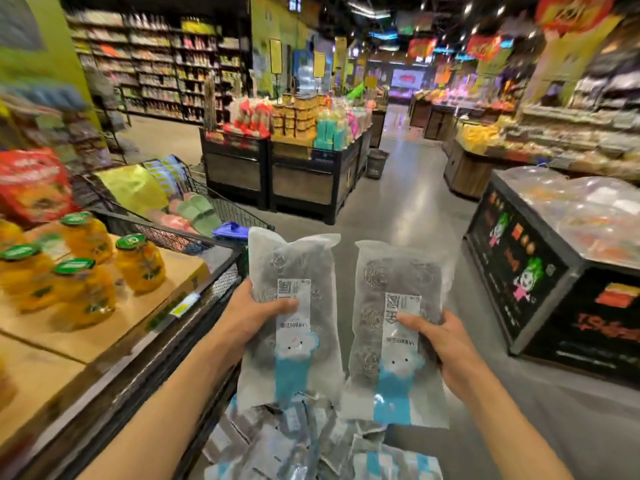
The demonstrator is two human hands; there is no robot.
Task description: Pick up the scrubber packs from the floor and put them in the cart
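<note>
My left hand (254, 315) grips one scrubber pack (291, 271), a clear bag of grey steel scrubbers with a white and blue label, held upright. My right hand (440, 336) grips a second, matching scrubber pack (398, 271) beside it. Several more scrubber packs (304, 441) lie in a heap on the floor below my hands. The black wire cart (228, 206) stands ahead to the left, holding green and pink slippers and yellow and blue packages.
A low shelf (145, 358) with orange jars on cardboard runs along my left. A black display bin (540, 271) with bagged goods stands to the right. Wooden display stands (301, 181) sit ahead. The grey aisle floor (408, 202) stretches forward between them.
</note>
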